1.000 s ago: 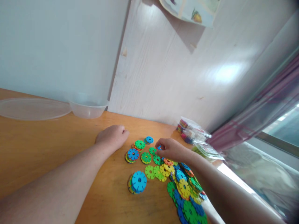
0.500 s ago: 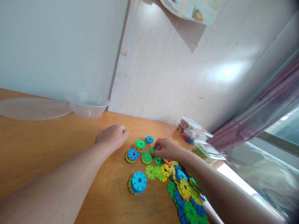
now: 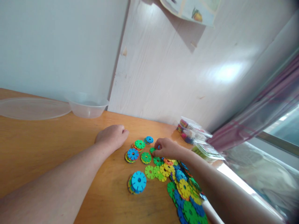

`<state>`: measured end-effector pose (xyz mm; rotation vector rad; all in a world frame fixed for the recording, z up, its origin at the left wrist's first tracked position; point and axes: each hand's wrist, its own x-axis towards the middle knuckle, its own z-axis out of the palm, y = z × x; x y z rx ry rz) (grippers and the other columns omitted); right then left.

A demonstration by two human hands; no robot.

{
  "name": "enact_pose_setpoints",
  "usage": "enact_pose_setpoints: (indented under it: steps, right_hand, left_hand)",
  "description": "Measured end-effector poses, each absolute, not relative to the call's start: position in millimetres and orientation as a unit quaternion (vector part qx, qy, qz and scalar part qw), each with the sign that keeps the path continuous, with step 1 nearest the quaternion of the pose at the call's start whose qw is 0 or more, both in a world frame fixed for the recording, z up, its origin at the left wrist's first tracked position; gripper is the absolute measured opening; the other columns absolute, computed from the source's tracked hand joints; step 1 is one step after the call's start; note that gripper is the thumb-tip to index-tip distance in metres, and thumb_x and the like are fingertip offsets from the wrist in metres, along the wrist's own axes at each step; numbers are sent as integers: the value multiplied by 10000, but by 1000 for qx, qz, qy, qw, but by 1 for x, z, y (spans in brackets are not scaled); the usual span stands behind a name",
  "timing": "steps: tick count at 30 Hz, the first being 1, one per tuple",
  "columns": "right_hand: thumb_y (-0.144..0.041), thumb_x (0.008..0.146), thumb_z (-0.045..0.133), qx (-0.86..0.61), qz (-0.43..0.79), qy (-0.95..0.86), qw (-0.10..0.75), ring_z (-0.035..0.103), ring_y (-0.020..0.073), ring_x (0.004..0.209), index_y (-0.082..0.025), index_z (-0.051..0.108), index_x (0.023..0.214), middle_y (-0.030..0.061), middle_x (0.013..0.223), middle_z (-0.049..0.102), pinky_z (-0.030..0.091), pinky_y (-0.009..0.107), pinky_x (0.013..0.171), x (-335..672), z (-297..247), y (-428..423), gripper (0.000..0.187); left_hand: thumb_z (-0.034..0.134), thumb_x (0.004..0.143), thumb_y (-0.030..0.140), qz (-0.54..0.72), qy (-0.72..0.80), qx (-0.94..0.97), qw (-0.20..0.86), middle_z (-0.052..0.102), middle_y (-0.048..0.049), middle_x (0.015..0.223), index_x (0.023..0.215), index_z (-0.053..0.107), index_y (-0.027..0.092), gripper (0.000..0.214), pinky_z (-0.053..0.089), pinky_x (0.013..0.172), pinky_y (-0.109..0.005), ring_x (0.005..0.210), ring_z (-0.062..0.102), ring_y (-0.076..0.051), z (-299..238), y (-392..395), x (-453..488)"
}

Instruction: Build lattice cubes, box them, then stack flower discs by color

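My left hand (image 3: 112,137) rests on the table as a closed fist, left of the stacks; nothing shows in it. My right hand (image 3: 167,148) is bent over the discs, thumb and fingers closed at the edge of a green notched plastic disc (image 3: 152,150). Near it are small stacks of such discs: a blue-topped stack (image 3: 149,139), a green-topped stack (image 3: 140,144), another blue-topped stack (image 3: 133,154) and a green stack (image 3: 146,157). A taller stack with a light blue top (image 3: 138,181) stands closer to me. Several light green discs (image 3: 149,172) lie flat.
A loose pile of mixed discs (image 3: 184,189) spreads under my right forearm. A clear plastic bowl (image 3: 88,109) and a round lid (image 3: 35,109) sit by the wall on the wooden table (image 3: 46,137). Clear boxes (image 3: 198,137) stand at the right, near a pink curtain (image 3: 254,109).
Almost nothing differs. Both hands keep their places, and the view has shifted very slightly.
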<state>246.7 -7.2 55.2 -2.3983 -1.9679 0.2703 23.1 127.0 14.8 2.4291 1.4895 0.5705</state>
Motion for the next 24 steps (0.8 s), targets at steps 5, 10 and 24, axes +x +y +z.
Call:
enact_pose_setpoints:
  steps: [5,10,24]
  right_hand:
    - [-432,720,743,-754,107,-643,78,580,136,683,-175,678,976,11,813,662,357,226,536,240,65,-16,368]
    - [-370,738,722,-724,126,-672,92,543,109,623,-199,642,1027,-29,755,639,329,222,531,225,67,-27,345]
    - [-379,783,664,-705,92,-702,37,552,129,671,-217,656,1028,-12,791,635,333,241,574,231,83,-42,294]
  left_hand:
    - [332,874,449,195,507,832,113,723,-122,948,860,689,234,416,363,567,-328,802,652,-282,16,127,23]
    - [341,875,459,191,508,831,124,726,-129,959,888,707,237,429,399,600,-342,834,658,-299,16,127,22]
    - [342,872,445,192,505,833,119,729,-123,953,879,706,237,419,396,591,-331,834,661,-293,16,127,22]
